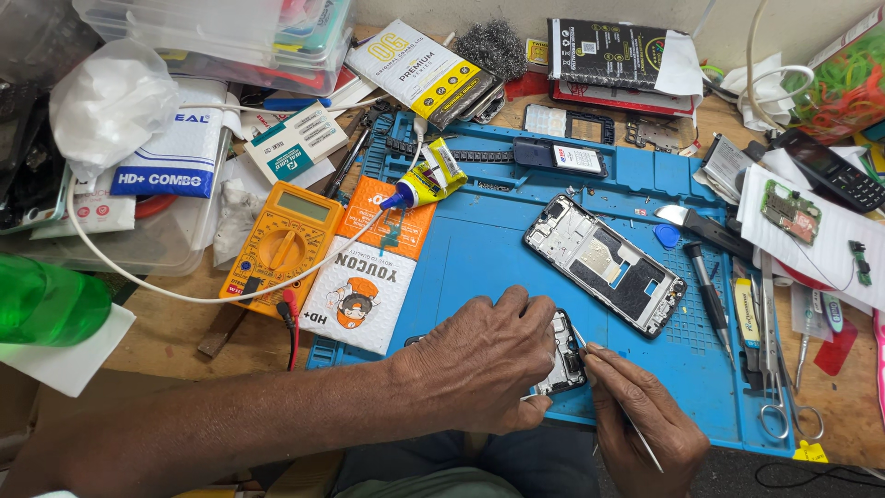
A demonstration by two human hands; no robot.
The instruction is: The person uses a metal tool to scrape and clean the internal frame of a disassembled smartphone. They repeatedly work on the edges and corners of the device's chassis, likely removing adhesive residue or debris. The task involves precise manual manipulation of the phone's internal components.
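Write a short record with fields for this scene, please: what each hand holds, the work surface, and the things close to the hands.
left hand: the left hand presses down a small dark phone part
right hand: the right hand holds a thin metal tool, tip at the part
surface: blue rubber repair mat
near: open grey phone frame, yellow multimeter, orange and white pouch, yellow glue tube

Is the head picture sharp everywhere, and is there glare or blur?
Head view: even, soft light and weak shadows; the blue mat and the phone frame are sharp; the green bottle at the left edge is blurred; edges bend from the wide lens; no strong glare.
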